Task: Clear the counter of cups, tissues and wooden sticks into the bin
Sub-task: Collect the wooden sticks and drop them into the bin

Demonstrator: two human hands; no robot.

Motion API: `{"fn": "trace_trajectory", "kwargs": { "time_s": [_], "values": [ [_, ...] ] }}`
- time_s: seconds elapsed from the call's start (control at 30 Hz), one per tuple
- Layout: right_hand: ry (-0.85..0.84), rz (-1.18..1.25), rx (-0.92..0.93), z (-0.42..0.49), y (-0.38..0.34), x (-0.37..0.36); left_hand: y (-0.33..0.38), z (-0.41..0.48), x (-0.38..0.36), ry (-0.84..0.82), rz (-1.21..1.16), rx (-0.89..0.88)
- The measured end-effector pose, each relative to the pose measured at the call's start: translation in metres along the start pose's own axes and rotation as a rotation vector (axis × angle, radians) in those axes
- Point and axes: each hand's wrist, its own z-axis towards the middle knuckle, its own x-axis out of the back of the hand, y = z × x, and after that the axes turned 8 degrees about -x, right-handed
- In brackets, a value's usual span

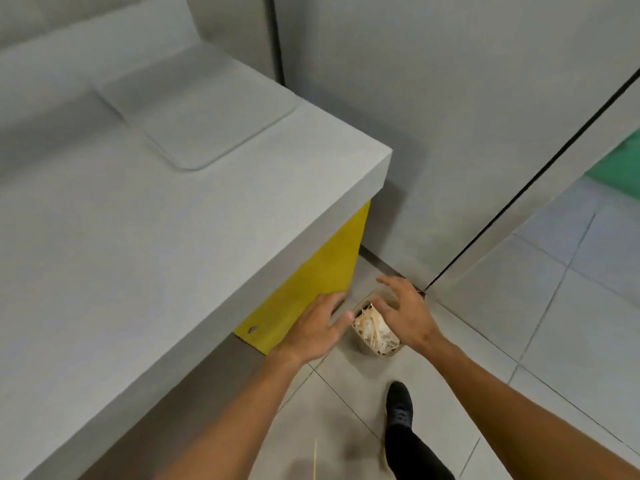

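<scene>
A small bin [381,348] stands on the floor at the foot of the grey counter [138,220], beside its yellow side panel. Crumpled tissues and wooden sticks [372,329] fill it. Both my hands hover just over the bin's mouth. My left hand [317,327] is at its left edge with straight fingers and holds nothing. My right hand [403,311] is above its far right side, fingers spread and empty. One thin wooden stick [315,459] shows near the bottom of the view, by my left forearm.
A flat grey mat [207,112] lies on the counter top. The yellow panel [311,282] has a small hole near its lower corner. A grey wall and door stand behind the bin. My black shoe [400,403] is on the tiled floor.
</scene>
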Motion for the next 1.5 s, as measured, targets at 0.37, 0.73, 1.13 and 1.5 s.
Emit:
{"fn": "trace_trajectory", "kwargs": {
  "time_s": [0.37,0.73,1.13,1.5],
  "values": [
    [0.177,0.192,0.543,-0.12,-0.242,-0.019,0.049,-0.197,0.188,0.371,0.091,-0.237],
    [-0.26,0.006,0.7,-0.191,-0.381,-0.161,-0.072,-0.407,0.29,0.717,0.262,0.177],
    [-0.429,-0.606,0.762,-0.181,-0.433,-0.274,-0.159,-0.5,0.325,0.725,0.268,0.601],
    [-0.562,-0.264,0.896,-0.157,-0.463,-0.301,-0.198,-0.48,0.36,0.752,0.273,0.637]
  ]
}}
